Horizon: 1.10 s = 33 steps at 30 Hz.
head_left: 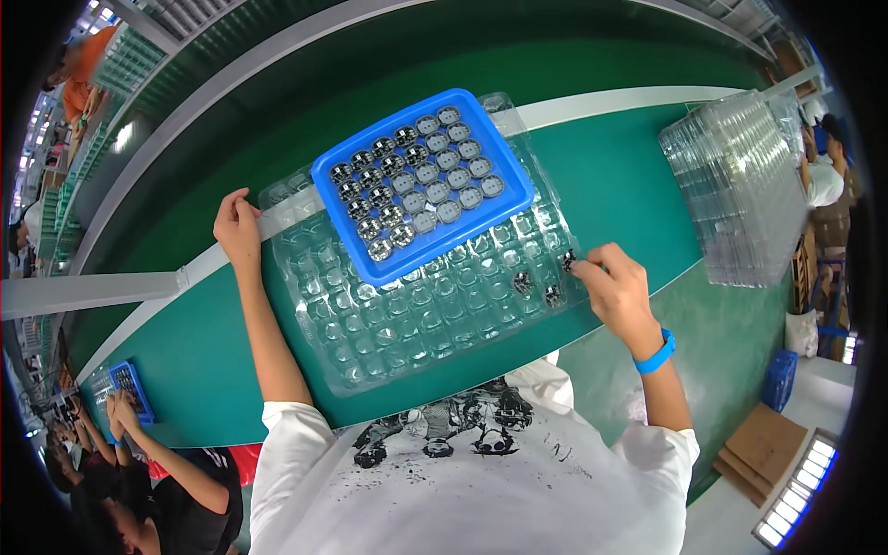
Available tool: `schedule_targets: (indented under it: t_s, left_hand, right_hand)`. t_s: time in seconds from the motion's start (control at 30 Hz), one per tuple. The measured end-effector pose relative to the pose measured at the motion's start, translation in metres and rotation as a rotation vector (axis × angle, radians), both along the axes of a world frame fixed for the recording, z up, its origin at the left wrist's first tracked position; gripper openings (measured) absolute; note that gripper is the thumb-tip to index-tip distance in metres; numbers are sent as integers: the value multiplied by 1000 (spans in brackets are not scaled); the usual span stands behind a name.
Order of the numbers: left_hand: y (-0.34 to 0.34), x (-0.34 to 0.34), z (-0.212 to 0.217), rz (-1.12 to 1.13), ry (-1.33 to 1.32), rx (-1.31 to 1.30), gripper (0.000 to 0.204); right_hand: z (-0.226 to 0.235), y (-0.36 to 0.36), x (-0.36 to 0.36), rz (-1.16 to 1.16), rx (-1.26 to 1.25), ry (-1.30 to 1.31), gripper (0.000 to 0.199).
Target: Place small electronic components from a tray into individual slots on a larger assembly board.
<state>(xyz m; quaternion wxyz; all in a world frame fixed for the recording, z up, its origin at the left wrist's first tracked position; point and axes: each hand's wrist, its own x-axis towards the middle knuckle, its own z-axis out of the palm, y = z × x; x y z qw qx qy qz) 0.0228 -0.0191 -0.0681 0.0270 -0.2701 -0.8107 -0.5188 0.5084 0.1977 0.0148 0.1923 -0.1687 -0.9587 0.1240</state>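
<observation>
My right hand [615,282], with a blue band at the wrist, pinches a small dark, shiny round part [568,261] between thumb and fingers. It is at the right edge of a clear plastic blister tray [407,338] with rows of round pockets. Two similar parts, one shiny piece [523,282] and another [553,296], sit in nearby pockets. A blue bin [368,268] rests on the tray's far portion, holding rows of shiny dark parts and grey-faced round parts. My left hand [239,229] is beside the tray's left edge by the white rail, fingers loosely apart, holding nothing visible.
The green table [610,176] carries a tall stack of clear trays [735,185] at the right. Beyond the white rail [629,97] runs a dark green surface. At the far left, co-workers' hands [120,412] are near another blue bin [134,388]. Cardboard [763,449] lies lower right.
</observation>
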Motion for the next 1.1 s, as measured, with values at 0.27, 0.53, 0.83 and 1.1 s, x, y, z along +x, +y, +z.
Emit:
schedule_targets:
  t_s: [0.27, 0.53, 0.83, 1.1]
  left_hand:
    - [3, 1, 1, 3, 10, 11, 21]
    - [6, 12, 5, 25, -23, 30, 20]
    - [7, 7, 6, 12, -34, 41, 20]
    - [7, 9, 6, 10, -44, 46, 21]
  right_hand:
    - [31, 46, -124, 128, -72, 366, 16]
    - [4, 86, -224, 371, 173, 153, 6]
    - [6, 85, -231, 381, 259, 73, 6]
    - [3, 84, -228, 379, 211, 78, 6]
